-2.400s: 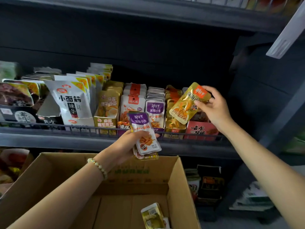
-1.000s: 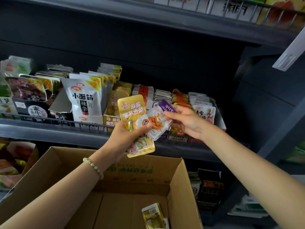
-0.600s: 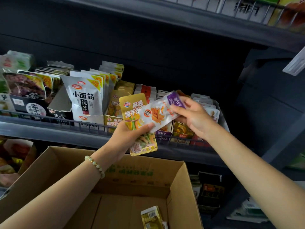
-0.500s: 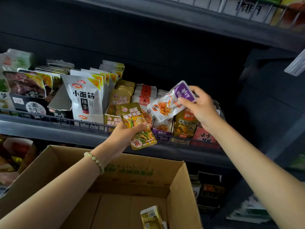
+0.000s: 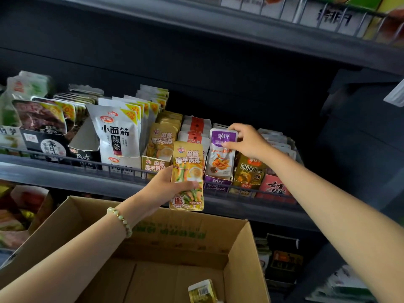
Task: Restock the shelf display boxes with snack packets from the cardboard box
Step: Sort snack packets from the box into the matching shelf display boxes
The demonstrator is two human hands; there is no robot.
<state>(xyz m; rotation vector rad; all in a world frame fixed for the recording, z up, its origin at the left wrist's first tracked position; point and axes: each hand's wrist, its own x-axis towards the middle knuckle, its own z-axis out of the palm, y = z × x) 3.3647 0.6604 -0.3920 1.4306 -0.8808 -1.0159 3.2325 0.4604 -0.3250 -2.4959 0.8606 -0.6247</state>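
Now underway: seating one snack in its row while a second waits its turn (a judgement from how the hands sit).
Cardboard box (image 5: 54,219): open below the shelf (image 5: 65,178); one loose packet (image 5: 202,290) lies on the part of its floor that shows.
Gold display box (image 5: 154,166): on the shelf, just left of the gold packet (image 5: 188,171), holding matching packets.
Left hand (image 5: 166,189): fingers curled round the gold packet, held upright before the shelf edge.
Purple packet (image 5: 222,158): upright at the front of the purple display box (image 5: 217,184).
Right hand (image 5: 249,143): fingertips pinch the purple packet's top edge.
Next move: release the purple packet, then carry the gold one left into its matching box.
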